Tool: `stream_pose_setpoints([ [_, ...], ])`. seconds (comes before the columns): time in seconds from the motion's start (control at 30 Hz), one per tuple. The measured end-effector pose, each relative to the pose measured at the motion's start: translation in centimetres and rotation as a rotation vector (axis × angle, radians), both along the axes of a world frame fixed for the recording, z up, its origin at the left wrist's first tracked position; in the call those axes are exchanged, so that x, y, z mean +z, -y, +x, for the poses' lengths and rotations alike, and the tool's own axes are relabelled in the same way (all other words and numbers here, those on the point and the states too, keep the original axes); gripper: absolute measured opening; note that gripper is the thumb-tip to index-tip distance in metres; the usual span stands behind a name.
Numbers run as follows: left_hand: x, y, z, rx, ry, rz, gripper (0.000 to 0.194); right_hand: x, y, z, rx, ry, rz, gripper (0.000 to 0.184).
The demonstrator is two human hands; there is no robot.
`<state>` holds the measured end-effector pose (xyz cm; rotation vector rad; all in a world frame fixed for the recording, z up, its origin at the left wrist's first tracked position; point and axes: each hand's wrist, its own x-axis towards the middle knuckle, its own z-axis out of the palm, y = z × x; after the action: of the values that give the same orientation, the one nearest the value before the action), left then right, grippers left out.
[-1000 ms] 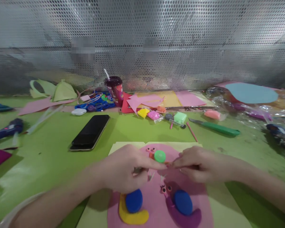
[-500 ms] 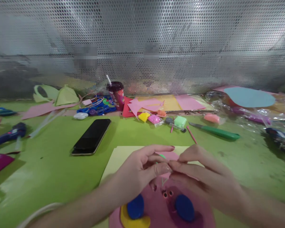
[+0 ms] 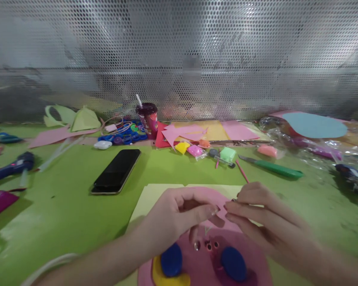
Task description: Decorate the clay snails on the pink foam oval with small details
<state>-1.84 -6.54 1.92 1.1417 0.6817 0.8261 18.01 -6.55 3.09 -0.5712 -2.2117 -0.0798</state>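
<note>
My left hand (image 3: 179,216) and my right hand (image 3: 262,216) hover close together over a pink sheet (image 3: 197,262) that lies on pale yellow paper (image 3: 146,196). Both have fingers curled in a pinch, fingertips almost touching; what they pinch is too small to name. Below them on the pink sheet sit two clay snails: one with a yellow body (image 3: 159,276) and blue shell (image 3: 171,259), one purple with a blue shell (image 3: 233,263) and small round eyes (image 3: 211,245).
A black phone (image 3: 117,171) lies left of the paper on the green table (image 3: 62,206). Behind are clay packets (image 3: 193,149), a green-handled knife (image 3: 274,169), a cup with a straw (image 3: 148,117), coloured papers, scissors, a plastic bag at right and a perforated metal wall.
Both hands drew closer to me and rose off the sheet, covering the small green-shelled snail seen a second ago. The left fingers curled in from half a second ago.
</note>
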Motion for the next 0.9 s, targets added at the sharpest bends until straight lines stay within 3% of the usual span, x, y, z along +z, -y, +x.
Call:
stream_pose_setpoints([
  [0.3,0.2,0.0,-0.2,0.129,-0.124,0.012,0.014,-0.5,-1.1,-0.1,0.015,-0.001,0.066,0.023],
  [0.6,0.2,-3.8,-3.0,0.45,-0.431,0.126,0.023,-1.3,-5.4,1.8,-0.214,-0.05,0.092,0.017],
  [0.73,0.1,-5.1,-3.6,0.48,-0.508,0.087,0.022,-1.9,-6.5,2.0,-0.259,-0.029,0.036,0.01],
  [0.9,-0.4,-5.0,-3.4,0.392,-0.484,0.073,0.024,-2.6,-7.4,2.3,-0.348,0.076,-0.009,0.008],
])
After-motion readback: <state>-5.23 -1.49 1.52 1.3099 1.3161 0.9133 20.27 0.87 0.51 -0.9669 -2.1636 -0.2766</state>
